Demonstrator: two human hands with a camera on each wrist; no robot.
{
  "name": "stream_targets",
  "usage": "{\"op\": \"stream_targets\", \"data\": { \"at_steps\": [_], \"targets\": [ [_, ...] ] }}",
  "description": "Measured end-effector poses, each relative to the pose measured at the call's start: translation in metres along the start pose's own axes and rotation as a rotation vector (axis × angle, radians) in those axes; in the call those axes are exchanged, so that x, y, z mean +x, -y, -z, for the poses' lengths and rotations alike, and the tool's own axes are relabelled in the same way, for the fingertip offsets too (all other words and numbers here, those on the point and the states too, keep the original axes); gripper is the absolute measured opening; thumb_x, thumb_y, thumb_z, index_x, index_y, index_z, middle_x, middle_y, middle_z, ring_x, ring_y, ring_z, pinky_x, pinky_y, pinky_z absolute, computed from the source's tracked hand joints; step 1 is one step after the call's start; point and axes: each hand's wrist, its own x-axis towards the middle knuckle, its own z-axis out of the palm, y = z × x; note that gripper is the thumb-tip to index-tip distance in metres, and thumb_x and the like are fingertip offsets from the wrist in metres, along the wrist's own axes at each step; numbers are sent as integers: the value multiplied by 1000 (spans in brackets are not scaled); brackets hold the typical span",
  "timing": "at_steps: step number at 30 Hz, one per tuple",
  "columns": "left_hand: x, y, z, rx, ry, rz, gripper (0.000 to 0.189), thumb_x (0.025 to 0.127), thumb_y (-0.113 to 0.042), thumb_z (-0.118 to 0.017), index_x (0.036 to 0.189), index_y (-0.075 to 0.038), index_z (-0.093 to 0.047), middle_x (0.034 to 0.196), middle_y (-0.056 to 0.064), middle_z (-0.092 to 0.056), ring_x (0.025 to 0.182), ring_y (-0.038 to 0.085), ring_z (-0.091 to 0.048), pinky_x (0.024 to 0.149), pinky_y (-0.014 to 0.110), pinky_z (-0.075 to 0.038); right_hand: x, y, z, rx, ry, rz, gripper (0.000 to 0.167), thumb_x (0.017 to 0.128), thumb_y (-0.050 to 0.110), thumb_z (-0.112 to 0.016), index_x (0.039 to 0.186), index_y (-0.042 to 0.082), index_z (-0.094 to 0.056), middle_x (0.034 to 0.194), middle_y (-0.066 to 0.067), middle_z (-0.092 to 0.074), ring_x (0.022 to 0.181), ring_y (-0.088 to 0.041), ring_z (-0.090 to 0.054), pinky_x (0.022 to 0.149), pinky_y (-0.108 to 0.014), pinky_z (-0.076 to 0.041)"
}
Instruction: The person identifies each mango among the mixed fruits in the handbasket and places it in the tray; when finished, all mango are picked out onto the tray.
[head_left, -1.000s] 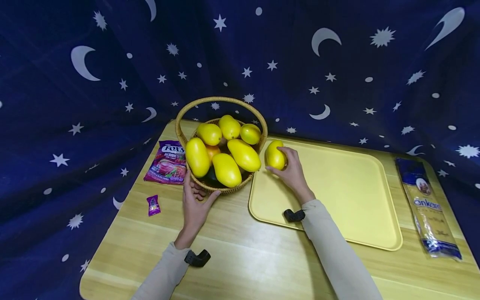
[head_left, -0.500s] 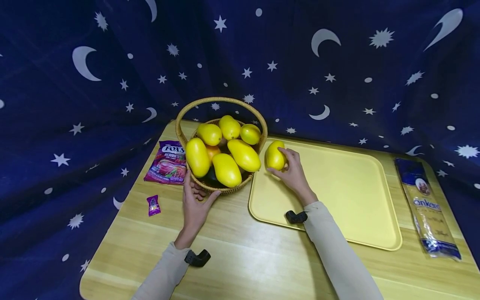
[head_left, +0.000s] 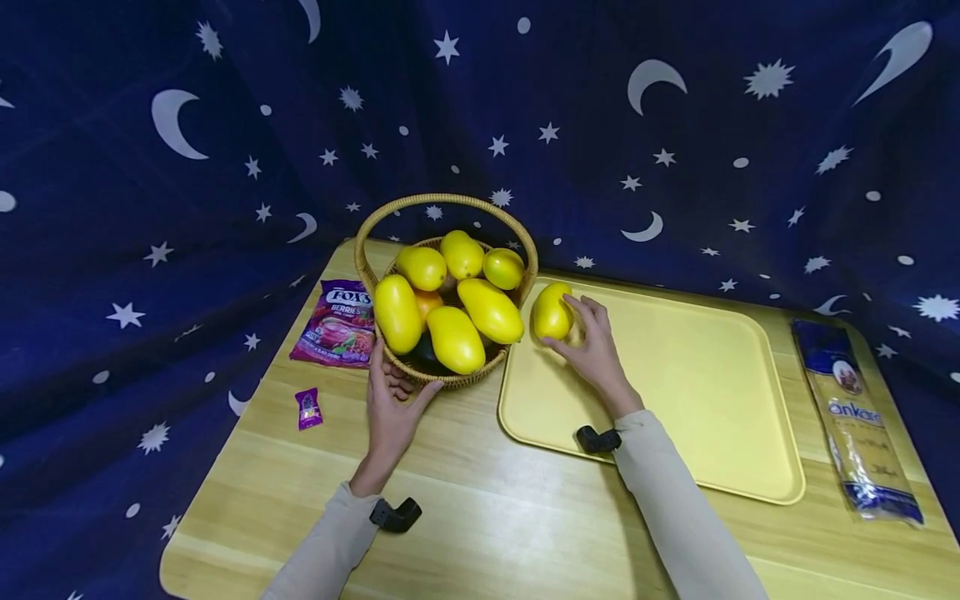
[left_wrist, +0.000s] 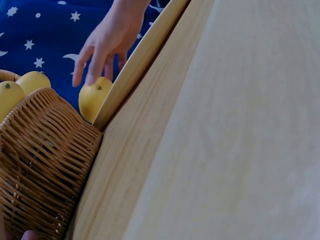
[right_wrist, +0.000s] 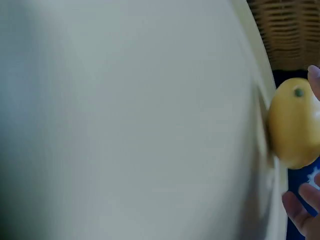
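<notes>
Across a pale wooden counter (head_left: 465, 500), a left hand (head_left: 390, 421) spreads against the near side of a basket (left_wrist: 50, 160); beyond, the right hand (head_left: 594, 350), fingers apart, is closer to a mango (head_left: 552, 312) just left, lengthwise front to back, near the far left corner of the tray (head_left: 675, 375).

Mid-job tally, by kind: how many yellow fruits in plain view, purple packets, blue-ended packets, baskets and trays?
Yellow fruits: 7 (6 in the basket, 1 outside it)
Purple packets: 2 (large bag, small sweet wrapper)
Blue-ended packet: 1
Basket: 1
Tray: 1
Total: 12
</notes>
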Motion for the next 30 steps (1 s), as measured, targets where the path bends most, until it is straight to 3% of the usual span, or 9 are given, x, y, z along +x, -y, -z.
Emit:
{"op": "stream_targets", "data": {
  "at_steps": [3,8,12,16,24,30],
  "targets": [
    [0,-5,0,13,1,3,108,78,-13,-84,158,-17,-12,104,15,-47,81,29,-52,68,37,-46,-3,12,2,-24,-56,59,76,78,19,-84,144,15,-47,148,-22,-34,138,-40,-31,110,-60,-31],
    [-2,-22,3,12,11,-9,104,79,-12,-82,158,-11,-13,103,16,-47,80,32,-52,68,38,-46,-14,40,4,45,-130,184,71,76,11,-85,139,12,-52,146,-18,-41,134,-36,-37,97,-55,-41],
    [-2,-28,5,0,11,-26,104,80,-11,-82,158,-10,-13,103,17,-46,80,32,-52,68,37,-46,-22,61,1,96,-136,301,73,69,6,-88,135,9,-56,142,-15,-47,129,-32,-43,84,-39,-46],
    [-1,-26,5,-3,6,-17,104,80,-12,-82,158,-11,-13,103,17,-46,81,32,-52,68,36,-46,-23,78,-5,125,-110,373,73,65,2,-90,131,3,-57,138,-17,-50,123,-30,-48,78,-25,-47],
    [-2,-27,5,2,0,-22,103,80,-11,-82,158,-12,-14,103,17,-47,80,32,-52,69,36,-46,-18,87,-22,106,-4,402,71,74,12,-86,137,15,-54,144,-10,-47,123,-26,-48,76,-45,-51],
    [-1,-15,2,6,-3,0,104,78,-11,-83,157,-10,-15,102,15,-47,79,30,-53,67,34,-46,-9,85,-29,68,10,399,62,81,16,-82,137,15,-56,145,-11,-46,127,-30,-44,79,-42,-48]
  ]
}}
